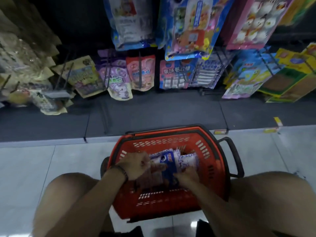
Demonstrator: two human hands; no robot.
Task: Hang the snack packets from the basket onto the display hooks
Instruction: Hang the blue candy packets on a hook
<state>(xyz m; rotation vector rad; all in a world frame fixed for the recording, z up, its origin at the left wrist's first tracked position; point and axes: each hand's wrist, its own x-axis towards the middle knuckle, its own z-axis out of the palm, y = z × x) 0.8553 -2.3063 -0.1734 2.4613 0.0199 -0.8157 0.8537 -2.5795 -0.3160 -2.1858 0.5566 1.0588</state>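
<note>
A red plastic basket (212,183) stands on the floor between my knees. Inside it lie several blue and white snack packets (172,161). My left hand (135,165) is down in the basket, fingers curled round the left edge of the packets. My right hand (186,176) grips their lower right corner. Above and beyond the basket, display hooks (140,71) carry rows of hanging packets, among them a pink one (142,72) and a purple one (116,77).
A dark shelf base (153,113) runs across under the hooks, with yellow price tags (277,122) at its right edge. Large blue hanging packets (186,26) overhang the basket at head height. Pale floor tiles (51,161) lie left and right.
</note>
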